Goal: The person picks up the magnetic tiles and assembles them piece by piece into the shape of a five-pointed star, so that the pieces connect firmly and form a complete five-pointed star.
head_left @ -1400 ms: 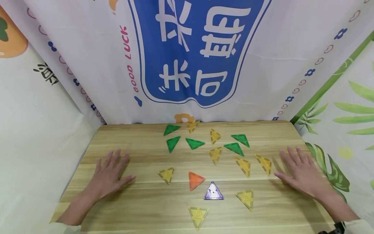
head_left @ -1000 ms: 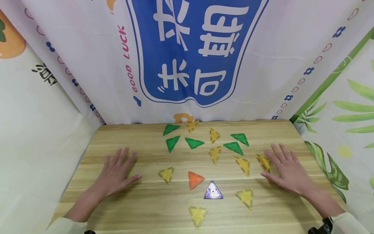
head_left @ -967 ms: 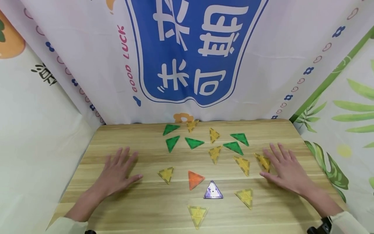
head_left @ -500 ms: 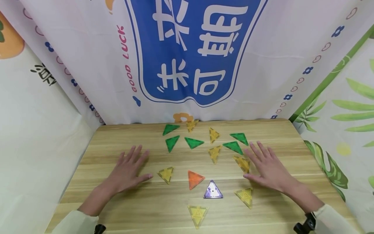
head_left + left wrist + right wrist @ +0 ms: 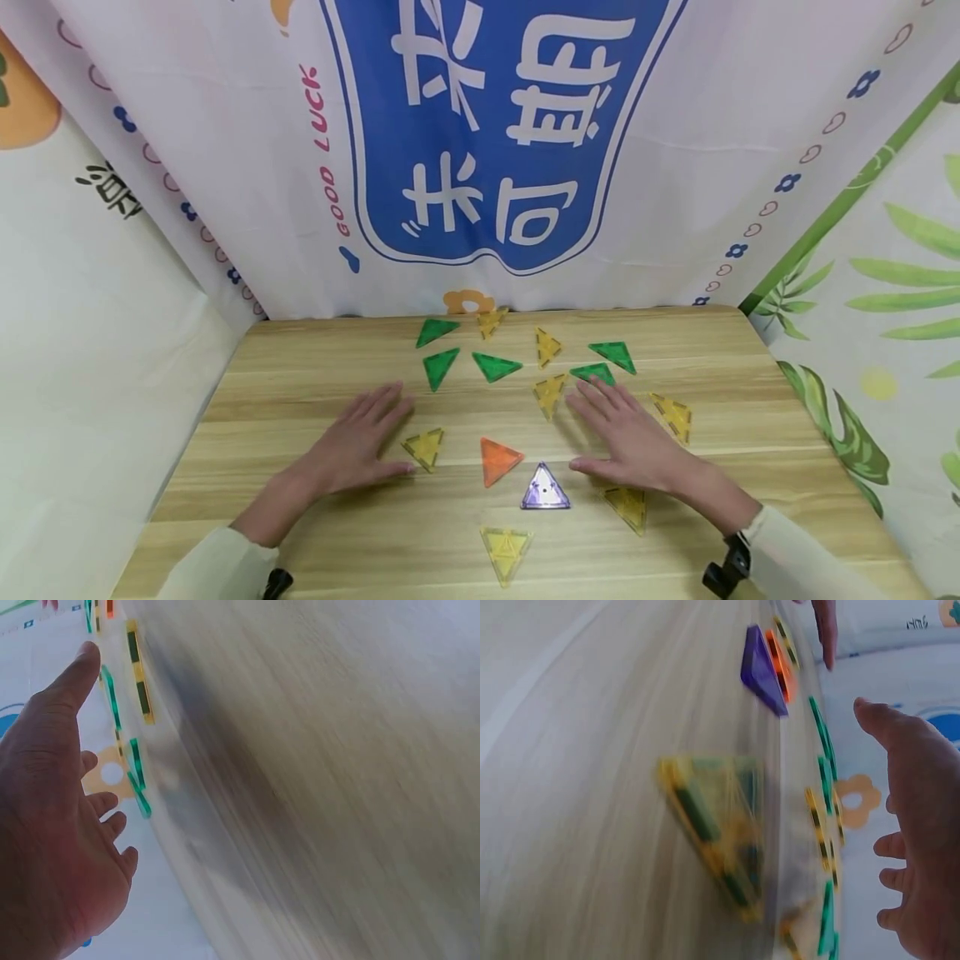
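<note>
In the head view my left hand (image 5: 358, 446) is held above the table with fingers spread and nothing in them, just left of a yellow triangular magnetic tile (image 5: 425, 448). My right hand (image 5: 633, 446), also empty with extended fingers, hovers over the right group of tiles. It hides an amber tile and partly covers a green tile (image 5: 592, 372) and a yellow tile (image 5: 627, 508). Left of its thumb lies a purple triangular tile (image 5: 545, 492), beside an orange-red tile (image 5: 498, 461). The right wrist view shows the yellow tile (image 5: 712, 832) lying below that hand.
Several green tiles (image 5: 497, 367) and amber tiles (image 5: 547, 347) are scattered toward the back of the wooden table (image 5: 300, 350). One yellow tile (image 5: 506, 552) lies near the front, an amber tile (image 5: 672, 417) at right. A printed cloth (image 5: 675, 208) hangs behind the back edge.
Both hands have moved inward from the table's sides. The right hand has passed over the amber tiles, uncovering the rightmost one. No tile has visibly shifted.
</note>
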`<action>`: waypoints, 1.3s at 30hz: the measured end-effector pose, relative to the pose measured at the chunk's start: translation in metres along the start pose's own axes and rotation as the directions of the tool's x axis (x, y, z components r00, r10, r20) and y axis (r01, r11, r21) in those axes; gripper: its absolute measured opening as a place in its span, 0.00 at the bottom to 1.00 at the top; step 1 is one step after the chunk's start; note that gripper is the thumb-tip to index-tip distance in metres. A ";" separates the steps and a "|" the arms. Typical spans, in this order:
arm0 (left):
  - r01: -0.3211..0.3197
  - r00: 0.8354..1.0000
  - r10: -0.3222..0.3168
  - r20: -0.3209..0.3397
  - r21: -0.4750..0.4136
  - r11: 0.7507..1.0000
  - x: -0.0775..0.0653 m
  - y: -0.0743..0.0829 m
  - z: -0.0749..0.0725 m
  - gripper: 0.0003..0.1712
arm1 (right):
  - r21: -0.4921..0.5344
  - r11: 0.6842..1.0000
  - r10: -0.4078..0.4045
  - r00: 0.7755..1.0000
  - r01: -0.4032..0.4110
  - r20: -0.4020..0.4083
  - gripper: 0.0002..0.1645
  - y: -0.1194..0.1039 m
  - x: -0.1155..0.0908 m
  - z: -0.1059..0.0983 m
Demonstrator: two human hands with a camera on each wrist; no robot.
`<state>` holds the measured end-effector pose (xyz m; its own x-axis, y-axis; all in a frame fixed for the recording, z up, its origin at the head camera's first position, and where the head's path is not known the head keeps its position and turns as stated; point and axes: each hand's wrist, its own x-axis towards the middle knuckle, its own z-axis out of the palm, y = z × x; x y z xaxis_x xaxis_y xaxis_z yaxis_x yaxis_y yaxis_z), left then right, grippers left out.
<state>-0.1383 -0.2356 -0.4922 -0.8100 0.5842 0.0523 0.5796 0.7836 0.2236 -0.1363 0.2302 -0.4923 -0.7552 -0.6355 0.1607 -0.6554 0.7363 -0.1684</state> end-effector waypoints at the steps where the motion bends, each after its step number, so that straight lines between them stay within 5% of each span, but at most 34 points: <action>1: -0.013 1.000 0.013 -0.002 -0.006 1.000 0.001 0.001 0.001 0.57 | 0.004 1.000 -0.019 1.000 0.019 -0.003 0.57 -0.003 0.003 0.002; 11: -0.067 0.995 0.079 0.056 -0.186 0.980 0.007 0.006 0.011 0.55 | 0.116 0.978 -0.178 0.984 0.176 0.011 0.57 -0.030 0.031 0.030; 16: -0.127 0.990 0.138 0.037 -0.218 0.968 0.014 0.004 0.014 0.49 | 0.282 0.938 -0.217 0.976 0.199 0.033 0.52 -0.038 0.047 0.036; 23: -0.111 0.984 0.146 0.105 -0.280 0.953 0.027 0.005 0.013 0.45 | 0.454 0.876 -0.247 0.961 0.165 0.127 0.48 -0.044 0.067 0.042; 39: -0.195 0.967 0.237 0.097 -0.321 0.927 0.041 0.004 0.011 0.36 | 0.480 0.835 -0.366 0.923 0.268 0.120 0.34 -0.049 0.095 0.052</action>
<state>-0.1687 -0.2062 -0.5001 -0.6373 0.7705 0.0095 0.6661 0.5447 0.5095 -0.1767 0.1218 -0.5196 -0.4585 -0.8838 0.0928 -0.7554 0.3327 -0.5645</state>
